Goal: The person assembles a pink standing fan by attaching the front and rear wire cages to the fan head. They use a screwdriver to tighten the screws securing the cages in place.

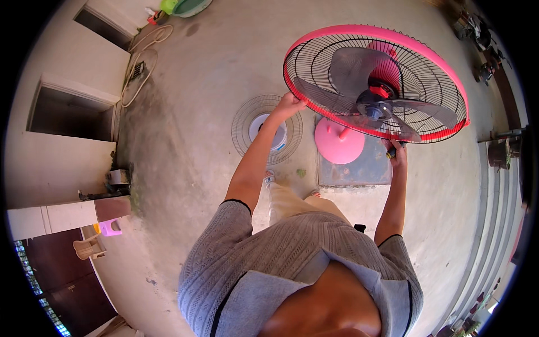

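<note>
While the left hand grips the pink-rimmed black wire fan guard, the right hand pinches a small dark tool, arms outstretched.

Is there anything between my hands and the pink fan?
Nothing visible. Your left hand already grips the fan at the pink rim's left edge, and your right hand is at its lower right edge.

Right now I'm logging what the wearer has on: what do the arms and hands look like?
Both forearms are bare from above the elbow down. The left hand and right hand wear no gloves; no rings or watch can be made out. The short sleeves belong to a grey ribbed knit top, each cuff edged with a thin dark band, the same trim running along its plain grey collar.
</note>
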Demonstrator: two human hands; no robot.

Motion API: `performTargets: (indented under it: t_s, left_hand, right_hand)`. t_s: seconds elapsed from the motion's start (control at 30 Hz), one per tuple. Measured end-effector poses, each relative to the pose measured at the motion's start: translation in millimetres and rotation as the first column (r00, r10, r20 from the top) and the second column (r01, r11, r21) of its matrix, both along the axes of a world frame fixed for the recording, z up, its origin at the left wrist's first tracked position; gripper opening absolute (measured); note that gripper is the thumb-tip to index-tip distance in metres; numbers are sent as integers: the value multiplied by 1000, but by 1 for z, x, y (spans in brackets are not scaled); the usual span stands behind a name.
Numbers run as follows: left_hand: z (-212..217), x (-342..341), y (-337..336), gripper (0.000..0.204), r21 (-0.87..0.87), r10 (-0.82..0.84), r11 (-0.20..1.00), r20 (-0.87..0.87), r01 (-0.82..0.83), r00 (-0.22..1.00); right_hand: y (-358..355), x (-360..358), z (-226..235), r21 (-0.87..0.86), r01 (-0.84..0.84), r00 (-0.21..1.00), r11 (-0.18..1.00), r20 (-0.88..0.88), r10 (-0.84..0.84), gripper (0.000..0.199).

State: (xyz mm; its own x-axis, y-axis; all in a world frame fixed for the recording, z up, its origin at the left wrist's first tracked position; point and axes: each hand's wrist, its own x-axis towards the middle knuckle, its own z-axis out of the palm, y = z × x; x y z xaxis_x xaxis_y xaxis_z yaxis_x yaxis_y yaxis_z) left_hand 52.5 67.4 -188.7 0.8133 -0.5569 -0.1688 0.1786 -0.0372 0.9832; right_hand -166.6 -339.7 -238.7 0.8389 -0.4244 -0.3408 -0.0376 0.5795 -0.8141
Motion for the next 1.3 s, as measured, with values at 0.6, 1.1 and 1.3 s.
performTargets:
  t_s: [0.6, 1.1, 1.3]
  left_hand:
    - [131, 19, 42, 24, -51, 85, 996, 294, -73, 952]
    - [64, 2, 21, 30, -172, 268, 960, 351, -219, 897]
    - [34, 7, 4, 47, -53, 240, 970, 352, -237, 905]
  right_hand:
    - [-5, -6, -4, 35, 13, 1000, 999, 17, -14, 37]
    - [-6, -10, -14, -56, 65, 998, 996, -15, -66, 40]
    - [8, -7, -10, -15, 85, 994, 996, 68, -84, 37]
